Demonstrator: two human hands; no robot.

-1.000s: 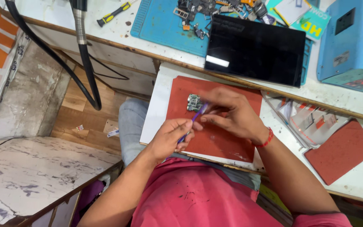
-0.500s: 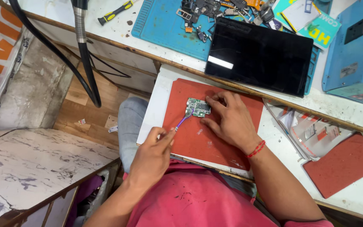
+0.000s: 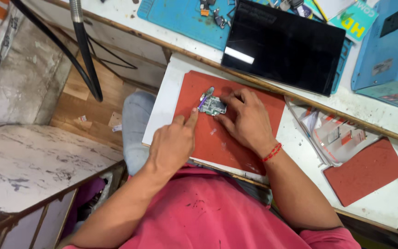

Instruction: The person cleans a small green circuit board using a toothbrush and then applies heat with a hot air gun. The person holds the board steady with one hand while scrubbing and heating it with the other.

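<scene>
Red mat (image 3: pixel 236 133), green circuit board (image 3: pixel 213 106), black tablet (image 3: pixel 284 46), pink shirt (image 3: pixel 213 212).

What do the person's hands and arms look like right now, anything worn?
Both hands are bare: no gloves or rings visible. The left hand has nothing on its wrist. The right hand has a red thread bracelet at the wrist. Forearms are uncovered; a pink shirt covers the torso.

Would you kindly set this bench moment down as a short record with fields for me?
Left hand: holds a thin purple tool, tip at the circuit board
Right hand: fingers pin the circuit board down
Surface: red mat on a white board
Behind: dark tablet, blue mat
Right side: second red mat, clear bags
</scene>
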